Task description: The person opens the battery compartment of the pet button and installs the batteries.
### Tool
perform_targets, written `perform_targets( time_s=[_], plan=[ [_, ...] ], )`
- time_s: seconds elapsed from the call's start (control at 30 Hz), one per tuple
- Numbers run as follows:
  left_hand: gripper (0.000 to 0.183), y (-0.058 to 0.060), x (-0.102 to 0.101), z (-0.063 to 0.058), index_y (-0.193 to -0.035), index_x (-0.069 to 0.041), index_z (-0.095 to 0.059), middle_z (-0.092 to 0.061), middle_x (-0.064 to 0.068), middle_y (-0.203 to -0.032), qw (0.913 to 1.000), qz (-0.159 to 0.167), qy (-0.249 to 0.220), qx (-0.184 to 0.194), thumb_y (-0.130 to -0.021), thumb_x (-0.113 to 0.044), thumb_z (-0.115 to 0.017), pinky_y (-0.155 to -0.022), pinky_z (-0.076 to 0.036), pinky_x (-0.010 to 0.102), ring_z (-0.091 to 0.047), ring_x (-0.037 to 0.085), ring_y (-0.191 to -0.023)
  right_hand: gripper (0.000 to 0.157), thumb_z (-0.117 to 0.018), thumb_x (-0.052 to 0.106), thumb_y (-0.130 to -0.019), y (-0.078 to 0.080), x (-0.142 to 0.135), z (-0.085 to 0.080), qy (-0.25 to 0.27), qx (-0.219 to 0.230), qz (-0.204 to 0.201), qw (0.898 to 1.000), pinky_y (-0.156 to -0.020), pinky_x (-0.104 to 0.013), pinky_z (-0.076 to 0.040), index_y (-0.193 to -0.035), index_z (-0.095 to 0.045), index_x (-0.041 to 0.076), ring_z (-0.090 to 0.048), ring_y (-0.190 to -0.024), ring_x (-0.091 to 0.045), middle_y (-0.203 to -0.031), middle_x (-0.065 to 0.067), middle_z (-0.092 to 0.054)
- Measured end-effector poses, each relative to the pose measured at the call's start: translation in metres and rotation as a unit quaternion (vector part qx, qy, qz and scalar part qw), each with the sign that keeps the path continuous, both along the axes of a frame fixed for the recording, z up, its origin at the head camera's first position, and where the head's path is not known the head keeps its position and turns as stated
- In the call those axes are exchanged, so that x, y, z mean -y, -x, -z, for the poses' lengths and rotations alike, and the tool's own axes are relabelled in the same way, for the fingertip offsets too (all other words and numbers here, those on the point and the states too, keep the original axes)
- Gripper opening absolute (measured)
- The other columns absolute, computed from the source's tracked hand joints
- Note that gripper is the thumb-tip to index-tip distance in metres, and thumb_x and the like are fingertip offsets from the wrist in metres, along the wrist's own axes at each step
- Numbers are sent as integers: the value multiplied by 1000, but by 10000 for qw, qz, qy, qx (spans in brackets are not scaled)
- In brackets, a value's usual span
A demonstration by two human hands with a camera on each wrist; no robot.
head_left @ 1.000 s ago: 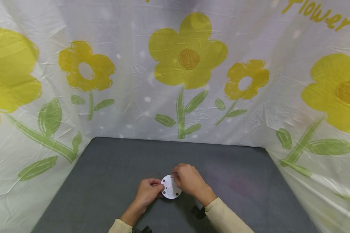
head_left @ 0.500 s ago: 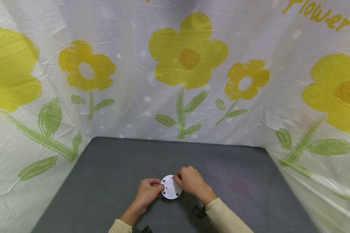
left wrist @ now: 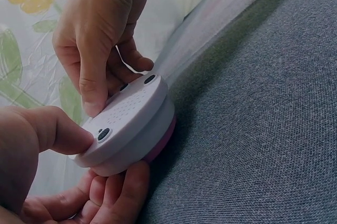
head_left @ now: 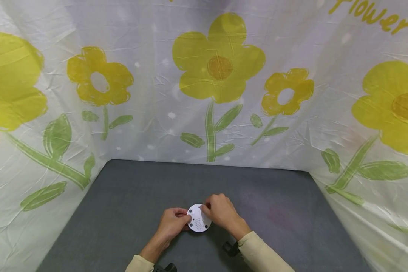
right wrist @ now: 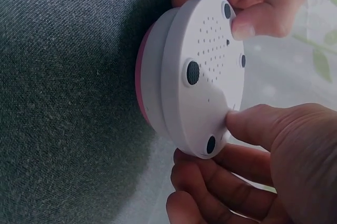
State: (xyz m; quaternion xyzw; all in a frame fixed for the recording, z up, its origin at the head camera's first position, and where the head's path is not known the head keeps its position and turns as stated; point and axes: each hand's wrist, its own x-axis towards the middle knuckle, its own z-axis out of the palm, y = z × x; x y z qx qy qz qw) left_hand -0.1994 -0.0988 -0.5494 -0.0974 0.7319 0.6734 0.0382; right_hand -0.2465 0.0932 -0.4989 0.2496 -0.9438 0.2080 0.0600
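Observation:
A round white device [head_left: 200,223], like a small speaker, sits between the two hands at the near middle of the table. Its upturned face carries a patch of small holes and several dark round feet, as the right wrist view of the device [right wrist: 210,95] shows. A pink band [left wrist: 162,140] runs along its lower edge. My left hand [head_left: 171,223] grips the left rim, thumb on the face and fingers below. My right hand [head_left: 222,212] holds the far right rim; its thumb [right wrist: 253,124] presses the face near the edge, its other fingers curled beyond the rim.
The dark grey table [head_left: 149,189] lies under the hands. A white curtain [head_left: 149,113] with yellow flowers hangs behind and along both sides. Black straps or mounts [head_left: 230,248] sit at the wrists, beside cream sleeves [head_left: 263,253].
My right hand has shifted slightly right and nearer since one second ago, uncovering a little more of the device's face. The left hand and the device stay nearly where they were.

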Motion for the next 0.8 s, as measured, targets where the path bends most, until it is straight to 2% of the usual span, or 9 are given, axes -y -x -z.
perform_targets(
  time_s=[0.27, 0.53, 0.7, 0.8],
  plan=[
    [28, -1, 1, -1, -110, 12, -71, -75, 13, -92, 10000, -21, -9, -12, -86, -2, -71, -67, -68, 33, -72, 16, -74, 20, -79, 21, -96, 1, 1, 3, -11, 13, 53, 10000, -53, -24, -49, -79, -81, 12, -60, -60, -8, -72, 1, -74],
    [28, -2, 0, -1, -110, 11, -72, -76, 12, -92, 10000, 41, -42, -13, -85, -2, -70, -66, -68, 31, -73, 16, -75, 17, -77, 21, -96, 1, -2, 8, 37, -190, -95, 9998, -55, -25, -50, -82, -82, 12, -62, -62, -9, -75, 2, -76],
    [27, -3, 0, -1, -109, 12, -72, -76, 12, -90, 9999, 31, -155, -64, -85, -1, -69, -67, -68, 33, -73, 16, -75, 16, -75, 21, -97, -1, -7, 7, 231, -68, -190, 9995, -59, -26, -54, -88, -84, 11, -67, -67, -9, -79, 1, -79],
    [27, -3, 0, -1, -109, 12, -72, -76, 11, -90, 9997, 24, -220, -75, -85, -1, -69, -68, -69, 33, -73, 16, -75, 16, -75, 21, -98, -4, -11, 5, 378, 132, -208, 9990, -57, -24, -51, -91, -84, 10, -63, -65, -6, -77, 2, -77]
  ],
)
